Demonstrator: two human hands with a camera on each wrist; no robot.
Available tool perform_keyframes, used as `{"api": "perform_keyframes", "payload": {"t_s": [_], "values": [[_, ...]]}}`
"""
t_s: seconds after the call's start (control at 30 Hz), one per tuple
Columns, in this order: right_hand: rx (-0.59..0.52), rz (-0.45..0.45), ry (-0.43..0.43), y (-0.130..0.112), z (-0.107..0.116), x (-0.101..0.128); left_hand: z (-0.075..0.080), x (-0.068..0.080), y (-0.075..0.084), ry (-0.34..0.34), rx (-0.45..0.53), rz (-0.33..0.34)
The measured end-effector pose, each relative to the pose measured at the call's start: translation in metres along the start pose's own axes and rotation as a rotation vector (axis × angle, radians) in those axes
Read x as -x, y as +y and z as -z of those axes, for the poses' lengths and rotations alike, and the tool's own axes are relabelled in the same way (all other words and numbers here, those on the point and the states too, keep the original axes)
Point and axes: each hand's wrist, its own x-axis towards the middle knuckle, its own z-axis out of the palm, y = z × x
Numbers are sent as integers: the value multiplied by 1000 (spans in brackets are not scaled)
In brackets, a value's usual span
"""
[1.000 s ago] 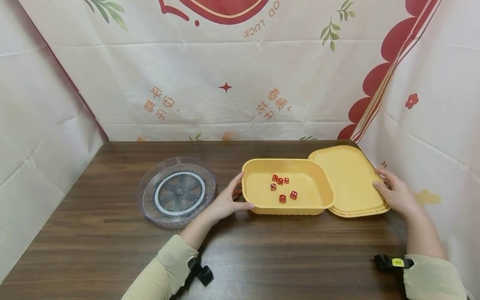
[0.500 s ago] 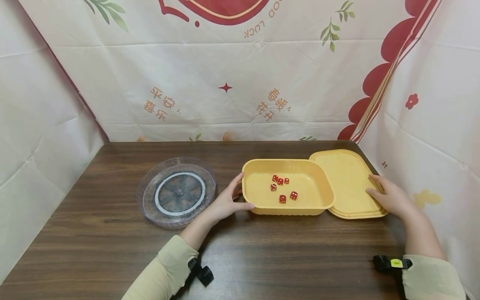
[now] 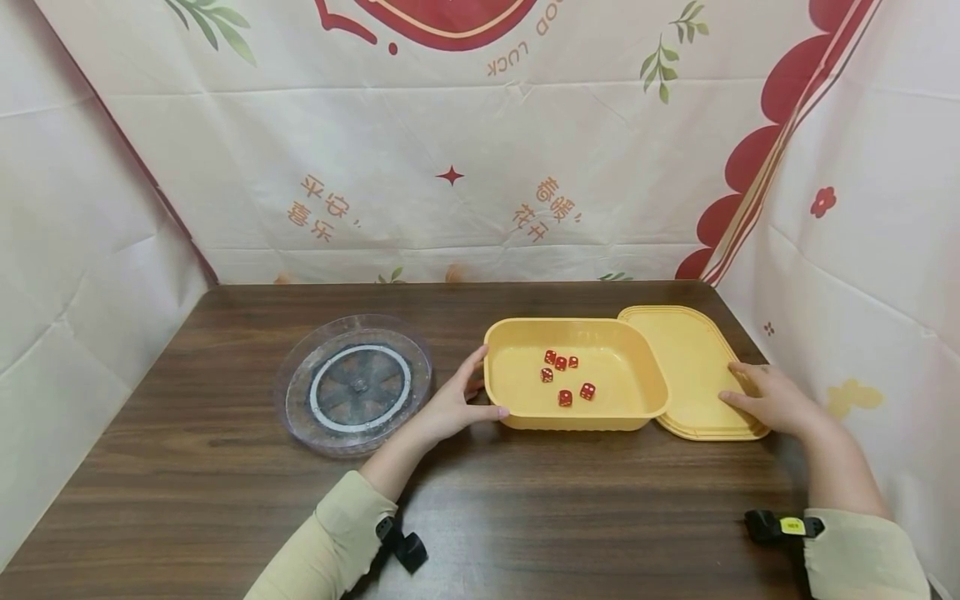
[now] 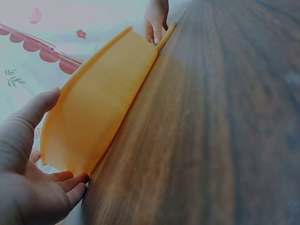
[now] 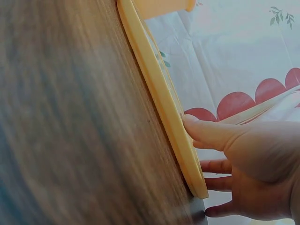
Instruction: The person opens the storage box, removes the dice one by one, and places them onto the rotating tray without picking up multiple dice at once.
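**A:** What filled the scene, starting with the biggest thing?

**B:** A cream printed backdrop (image 3: 465, 167) hung behind and beside a dark wooden surface (image 3: 225, 467). It carried red shapes, green sprigs and red writing seen upside down: the words "GOOD LUCK" near the top edge, and lower down two groups of Chinese characters that I could not read.

**A:** And on the surface?

**B:** A yellow lid (image 3: 693, 367) lay flat at the right, its left edge tucked just under the rim of a yellow tray (image 3: 645, 379) beside it. Left of the tray, a little apart, sat a clear round plate (image 3: 352, 383) with a pale ring and spokes.

**A:** Where were the hands?

**B:** The left hand (image 3: 453, 404) cupped the tray's left end, thumb along the side wall, fingers curved at the rim. The right hand (image 3: 772, 400) pinched the lid's right edge, thumb on top, fingers beneath.

**A:** Anything smaller?

**B:** Six red dice (image 3: 564, 377) with white pips lay inside the tray.
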Motion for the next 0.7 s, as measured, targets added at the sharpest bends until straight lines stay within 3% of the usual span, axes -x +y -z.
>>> {"api": "perform_keyframes", "payload": {"t_s": [0.37,0.7], "values": [[-83,-5,-88,-7,0,1,0,0,1,-2,0,-3],[-29,-16,-89,-9,0,2,-1,5,12,16,-77,7]]}}
